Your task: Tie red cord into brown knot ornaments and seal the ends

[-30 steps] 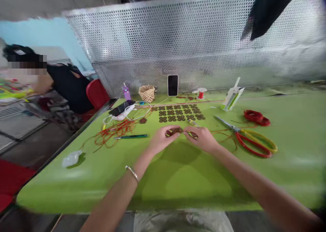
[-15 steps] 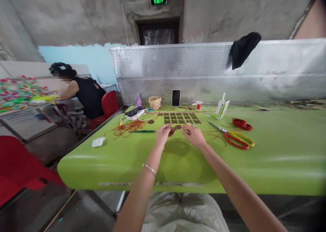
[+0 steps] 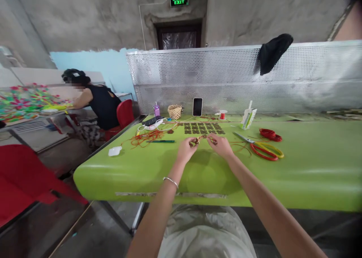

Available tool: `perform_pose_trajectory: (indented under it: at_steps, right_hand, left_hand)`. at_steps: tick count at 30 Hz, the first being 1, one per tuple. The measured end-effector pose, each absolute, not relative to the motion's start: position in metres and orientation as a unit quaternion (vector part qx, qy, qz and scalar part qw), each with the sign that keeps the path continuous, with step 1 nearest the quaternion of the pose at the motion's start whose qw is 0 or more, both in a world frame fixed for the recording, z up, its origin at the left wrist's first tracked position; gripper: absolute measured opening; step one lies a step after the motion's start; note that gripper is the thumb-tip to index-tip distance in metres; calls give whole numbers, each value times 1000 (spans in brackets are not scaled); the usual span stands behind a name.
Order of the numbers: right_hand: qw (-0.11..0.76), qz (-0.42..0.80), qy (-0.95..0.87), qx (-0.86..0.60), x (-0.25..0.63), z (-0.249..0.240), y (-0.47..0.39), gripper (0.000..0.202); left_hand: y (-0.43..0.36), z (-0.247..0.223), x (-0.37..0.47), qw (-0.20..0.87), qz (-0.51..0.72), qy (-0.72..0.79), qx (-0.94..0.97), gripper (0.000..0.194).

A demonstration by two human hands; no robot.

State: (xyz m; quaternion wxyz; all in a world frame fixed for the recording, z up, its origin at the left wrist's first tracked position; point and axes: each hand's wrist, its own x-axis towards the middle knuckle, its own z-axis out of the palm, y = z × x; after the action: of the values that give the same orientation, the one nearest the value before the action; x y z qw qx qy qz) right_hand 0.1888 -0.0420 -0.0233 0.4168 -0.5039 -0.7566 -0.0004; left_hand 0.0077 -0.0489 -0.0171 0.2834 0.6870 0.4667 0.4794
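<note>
At the near-middle of the green table (image 3: pixel 305 167), in the head view, a small brown piece (image 3: pixel 203 136) hangs between two bare hands, just above the surface. The left hand (image 3: pixel 186 151) has its thumb and fingers closed on one end; the right hand (image 3: pixel 222 146) looks to pinch the other. To my eye this is close fingerwork, shaping or adjusting the piece, and it calls for a steady left pinch with small, careful moves on the right.

Just beyond lie rows of brown knots (image 3: pixel 194 131). Orange cords (image 3: pixel 145 138) and a slim green tool (image 3: pixel 163 141) sit to the left; scissors (image 3: pixel 250 141) lie to the right, near a red cord bundle (image 3: pixel 270 134).

The fingers cover both ends of the piece, so I can't make out its full shape, nor whether a thin cord runs through it. The person's forearms are cut off at the near edge.
</note>
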Motion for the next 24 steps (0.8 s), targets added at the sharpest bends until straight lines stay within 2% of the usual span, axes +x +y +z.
perform_pose_trajectory:
  at_steps: [6, 12, 17, 24]
  right_hand:
    - [425, -6, -753, -503, 189, -24, -43, 29]
    - [422, -11, -764, -488, 183, -22, -46, 30]
    - [417, -19, -768, -486, 180, -23, -46, 28]
    - [408, -27, -773, -486, 181, -24, -45, 26]
  left_hand:
    - [-47, -19, 8, 294, 490, 459, 680, 20]
    - [-45, -20, 10, 336, 490, 442, 672, 35]
    - [-44, -20, 11, 368, 488, 432, 663, 29]
    - [-38, -26, 12, 427, 477, 421, 642, 32]
